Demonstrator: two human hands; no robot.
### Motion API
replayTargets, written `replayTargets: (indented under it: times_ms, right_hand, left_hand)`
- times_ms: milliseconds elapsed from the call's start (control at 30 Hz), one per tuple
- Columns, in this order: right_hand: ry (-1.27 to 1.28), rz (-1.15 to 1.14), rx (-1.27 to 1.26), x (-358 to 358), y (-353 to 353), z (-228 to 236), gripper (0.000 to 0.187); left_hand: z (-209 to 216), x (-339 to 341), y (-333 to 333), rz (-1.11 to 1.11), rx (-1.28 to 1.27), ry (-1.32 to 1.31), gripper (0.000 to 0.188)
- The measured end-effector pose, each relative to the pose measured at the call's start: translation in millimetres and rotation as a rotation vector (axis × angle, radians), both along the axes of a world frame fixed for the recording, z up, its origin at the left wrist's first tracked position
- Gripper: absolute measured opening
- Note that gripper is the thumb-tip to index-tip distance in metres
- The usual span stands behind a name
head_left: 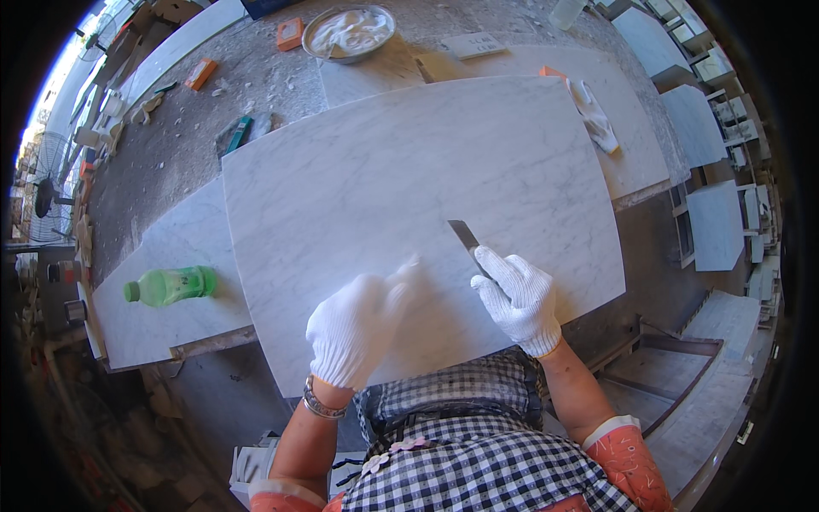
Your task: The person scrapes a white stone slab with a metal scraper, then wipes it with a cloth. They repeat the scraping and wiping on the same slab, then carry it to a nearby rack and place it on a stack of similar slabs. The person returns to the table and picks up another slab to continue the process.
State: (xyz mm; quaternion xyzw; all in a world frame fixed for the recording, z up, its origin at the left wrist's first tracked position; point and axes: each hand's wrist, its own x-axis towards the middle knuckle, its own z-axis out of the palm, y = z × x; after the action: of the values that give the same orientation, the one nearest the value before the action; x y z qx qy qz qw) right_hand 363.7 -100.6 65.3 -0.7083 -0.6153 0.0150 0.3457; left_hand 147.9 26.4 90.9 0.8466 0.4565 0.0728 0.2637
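Observation:
A pale grey-veined marble slab [401, 162] lies before me, its near edge close to my body. My right hand [520, 303], in a white knitted glove, grips a dark flat scraper blade [465, 235] between thumb and fingers. The blade points up and left over the slab. My left hand [354, 324], also gloved, is over the slab's near left part, blurred by motion. Its fingers stretch toward the right, and I make out nothing held in them. A watch [322, 401] is on my left wrist.
A green plastic bottle [175, 286] lies on a stone piece at left. A metal bowl of white paste [350, 34] stands at the far side. A white glove [593, 115] lies right of the slab. Orange boxes [201, 74] and a green-handled tool [239, 134] lie on the dusty bench.

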Motion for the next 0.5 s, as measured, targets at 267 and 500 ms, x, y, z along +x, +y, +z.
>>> replayTargets:
  times_ms: [267, 500]
  right_hand:
    - [0.007, 0.000, 0.011, 0, 0, -1, 0.039]
    - [0.093, 0.002, 0.010, 1, 1, 0, 0.038]
  left_hand:
    - [-10, -9, -2, 0.018, 0.017, -0.171, 0.026]
    - [-34, -46, -3, 0.540, -0.240, -0.818, 0.041]
